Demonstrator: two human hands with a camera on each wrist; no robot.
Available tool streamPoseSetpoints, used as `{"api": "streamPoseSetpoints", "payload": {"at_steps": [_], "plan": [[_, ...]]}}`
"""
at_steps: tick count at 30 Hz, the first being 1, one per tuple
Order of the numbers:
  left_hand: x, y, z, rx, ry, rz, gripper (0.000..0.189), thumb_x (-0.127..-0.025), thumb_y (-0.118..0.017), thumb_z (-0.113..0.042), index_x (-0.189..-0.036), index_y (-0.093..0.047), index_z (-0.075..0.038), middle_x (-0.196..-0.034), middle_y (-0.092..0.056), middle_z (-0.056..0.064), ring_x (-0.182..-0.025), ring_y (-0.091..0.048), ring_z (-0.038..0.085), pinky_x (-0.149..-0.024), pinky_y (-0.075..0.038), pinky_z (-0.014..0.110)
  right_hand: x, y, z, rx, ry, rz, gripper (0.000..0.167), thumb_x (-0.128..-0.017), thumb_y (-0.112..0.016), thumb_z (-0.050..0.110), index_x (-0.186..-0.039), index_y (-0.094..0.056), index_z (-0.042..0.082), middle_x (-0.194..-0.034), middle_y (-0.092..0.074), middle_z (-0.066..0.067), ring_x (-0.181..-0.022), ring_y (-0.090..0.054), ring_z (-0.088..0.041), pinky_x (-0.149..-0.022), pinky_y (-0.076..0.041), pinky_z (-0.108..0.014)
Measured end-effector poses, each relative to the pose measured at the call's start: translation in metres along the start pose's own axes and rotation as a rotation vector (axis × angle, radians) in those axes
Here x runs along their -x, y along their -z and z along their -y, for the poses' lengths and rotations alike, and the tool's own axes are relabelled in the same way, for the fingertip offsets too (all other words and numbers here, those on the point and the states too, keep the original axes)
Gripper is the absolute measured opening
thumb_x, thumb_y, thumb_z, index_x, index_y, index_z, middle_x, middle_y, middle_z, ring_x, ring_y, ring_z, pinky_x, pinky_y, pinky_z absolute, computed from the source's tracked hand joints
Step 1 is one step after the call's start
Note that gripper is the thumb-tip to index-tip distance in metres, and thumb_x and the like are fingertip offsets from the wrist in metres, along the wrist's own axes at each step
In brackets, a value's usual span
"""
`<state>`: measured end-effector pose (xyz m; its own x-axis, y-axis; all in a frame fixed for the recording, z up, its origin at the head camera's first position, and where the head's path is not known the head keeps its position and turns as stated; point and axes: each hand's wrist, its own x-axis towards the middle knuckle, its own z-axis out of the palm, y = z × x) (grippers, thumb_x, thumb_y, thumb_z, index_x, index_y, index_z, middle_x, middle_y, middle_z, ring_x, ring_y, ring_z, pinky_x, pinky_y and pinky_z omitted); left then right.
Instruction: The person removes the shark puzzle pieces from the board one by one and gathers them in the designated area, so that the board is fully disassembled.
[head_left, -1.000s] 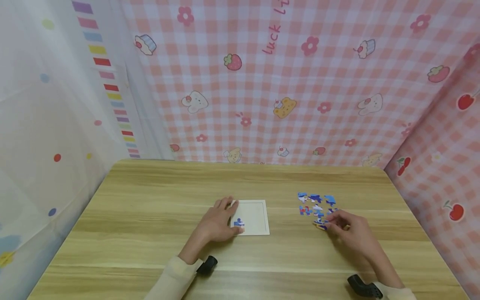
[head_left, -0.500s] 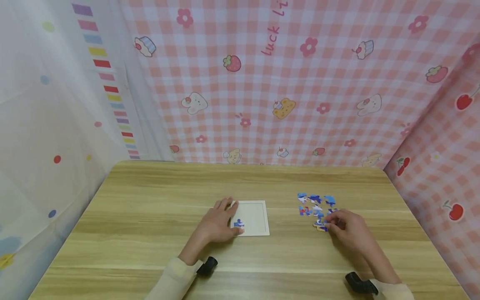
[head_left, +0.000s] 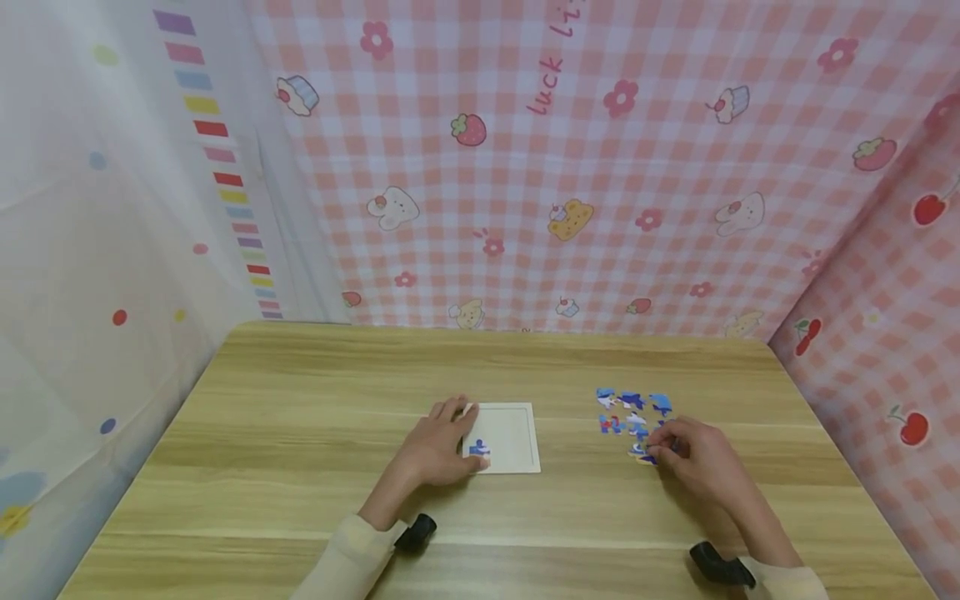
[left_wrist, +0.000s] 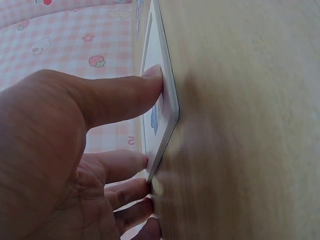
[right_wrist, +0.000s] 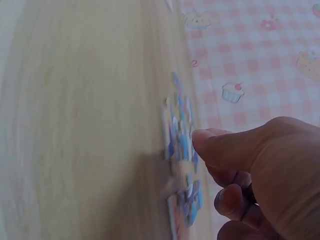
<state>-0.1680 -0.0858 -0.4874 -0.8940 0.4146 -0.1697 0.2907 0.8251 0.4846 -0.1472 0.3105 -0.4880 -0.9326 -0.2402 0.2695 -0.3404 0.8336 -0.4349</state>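
A thin white puzzle board (head_left: 514,437) lies on the table in front of the person. One blue and white jigsaw piece (head_left: 478,450) sits in its lower left corner. The left hand (head_left: 435,446) rests along the board's left side, fingers spread; in the left wrist view its thumb (left_wrist: 135,92) presses the near edge. To the right, several loose blue, white and red jigsaw pieces (head_left: 632,400) lie grouped. The right hand (head_left: 697,454) pinches a jigsaw piece at the group's near side. Fingers partly hide that piece, and the right wrist view is blurred there.
The wood-grain table (head_left: 315,392) carries the board and pieces. A pink checked cloth (head_left: 517,183) hangs behind it, with a white dotted cloth (head_left: 97,250) on the left. Black wrist devices (head_left: 416,533) are worn at both cuffs.
The right hand has shifted slightly left at the near side of the loose pieces. The left hand stays on the board, and the piece in its corner has not moved.
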Motion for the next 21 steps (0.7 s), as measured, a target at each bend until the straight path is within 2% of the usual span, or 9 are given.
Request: {"api": "streamPoseSetpoints", "payload": {"at_steps": [5,11,18,21], "plan": [[0.000,0.000,0.002,0.004,-0.003,0.012,0.083,-0.095,-0.068,-0.044,-0.160,-0.033,-0.007,-0.170,-0.022,0.016,-0.157,-0.021,0.037,-0.125,-0.028,0.058,-0.001,-0.001,0.015,-0.033,0.076,-0.040,0.016,-0.081,-0.084,0.004,-0.082,-0.073,0.016,-0.073,-0.059,0.012,-0.064,-0.045,0.004,-0.053,-0.041,-0.019],[0.000,0.001,0.005,0.014,-0.014,0.033,0.085,-0.094,-0.067,-0.046,-0.161,-0.031,-0.008,-0.171,-0.021,0.015,-0.158,-0.021,0.036,-0.125,-0.027,0.058,-0.008,-0.007,0.033,-0.066,0.074,0.009,0.013,-0.084,-0.082,0.005,-0.085,-0.075,0.016,-0.075,-0.062,0.011,-0.066,-0.048,0.002,-0.056,-0.044,-0.019],[0.000,0.004,0.006,0.043,-0.012,0.042,0.092,-0.089,-0.075,-0.045,-0.162,-0.031,-0.010,-0.171,-0.022,0.013,-0.157,-0.022,0.036,-0.126,-0.027,0.057,-0.018,-0.023,0.052,-0.115,0.102,0.051,0.010,-0.086,-0.081,0.007,-0.086,-0.075,0.014,-0.075,-0.063,0.011,-0.067,-0.052,0.002,-0.059,-0.047,-0.020],[0.001,0.004,0.006,0.044,-0.012,0.041,0.093,-0.088,-0.077,-0.044,-0.162,-0.031,-0.010,-0.171,-0.022,0.012,-0.157,-0.022,0.035,-0.125,-0.027,0.056,-0.023,-0.029,0.062,-0.128,0.078,0.092,0.005,-0.089,-0.079,0.012,-0.087,-0.075,0.014,-0.076,-0.062,0.011,-0.068,-0.052,0.001,-0.060,-0.047,-0.019]]}}
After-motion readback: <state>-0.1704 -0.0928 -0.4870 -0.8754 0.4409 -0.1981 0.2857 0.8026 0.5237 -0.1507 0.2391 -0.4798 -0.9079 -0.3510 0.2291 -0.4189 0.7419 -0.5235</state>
